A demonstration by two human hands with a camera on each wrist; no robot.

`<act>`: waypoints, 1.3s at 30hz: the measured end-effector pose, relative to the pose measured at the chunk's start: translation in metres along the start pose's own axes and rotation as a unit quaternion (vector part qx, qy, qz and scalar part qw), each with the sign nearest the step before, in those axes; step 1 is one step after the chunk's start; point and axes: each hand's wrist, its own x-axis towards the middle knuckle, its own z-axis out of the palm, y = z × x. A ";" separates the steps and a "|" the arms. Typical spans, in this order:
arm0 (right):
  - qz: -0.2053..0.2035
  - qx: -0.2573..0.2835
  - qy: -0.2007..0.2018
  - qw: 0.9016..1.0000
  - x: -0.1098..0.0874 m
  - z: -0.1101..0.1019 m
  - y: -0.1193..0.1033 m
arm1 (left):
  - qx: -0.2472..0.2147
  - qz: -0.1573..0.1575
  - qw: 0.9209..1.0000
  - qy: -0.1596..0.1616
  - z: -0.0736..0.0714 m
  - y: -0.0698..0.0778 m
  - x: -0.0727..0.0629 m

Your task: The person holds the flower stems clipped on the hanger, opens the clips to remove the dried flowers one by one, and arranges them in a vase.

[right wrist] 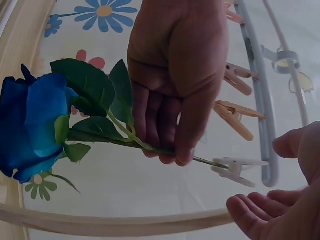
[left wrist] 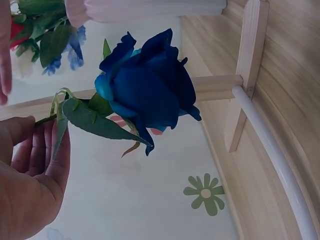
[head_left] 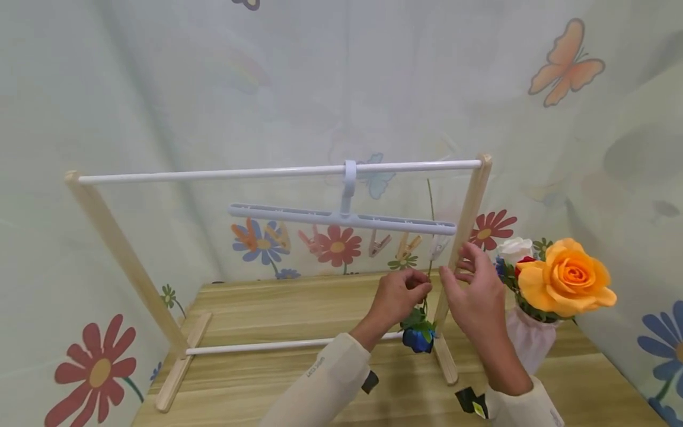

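Note:
A blue artificial rose (head_left: 418,339) hangs bloom down near the rack's right post. My left hand (head_left: 400,296) pinches its green stem between thumb and fingertips, just above the leaves (left wrist: 95,120). From there the stem runs up into the white clothespin (right wrist: 235,170) at the right end of the pale blue hanger (head_left: 341,219), and its thin tip rises behind the hanger. My right hand (head_left: 477,290) is beside that clothespin, fingers loosely bent and holding nothing. In the right wrist view, the right fingertips (right wrist: 245,205) are just off the clothespin.
The hanger hooks over the white top rod (head_left: 213,173) of a wooden rack. Other clothespins, such as an orange one (head_left: 245,234), hang along it. At right stands a pale vase (head_left: 528,338) with an orange rose (head_left: 568,277). Black pieces (head_left: 469,400) lie on the wooden tabletop (head_left: 256,308).

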 end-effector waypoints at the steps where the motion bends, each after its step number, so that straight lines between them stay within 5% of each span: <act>1: 0.009 -0.004 -0.014 1.000 0.003 0.003 -0.001 | -0.003 -0.001 1.000 0.001 0.000 0.000 0.000; 4: 0.015 -0.003 -0.019 1.000 0.012 0.013 -0.001 | -0.006 -0.002 1.000 0.000 0.000 0.001 -0.002; 14: -0.001 0.027 0.079 0.997 0.021 0.033 0.003 | 0.009 0.011 1.000 -0.004 0.000 0.003 -0.004; 39: -0.008 0.019 0.141 0.990 0.025 0.037 0.002 | 0.038 0.004 0.999 -0.010 0.000 0.008 -0.009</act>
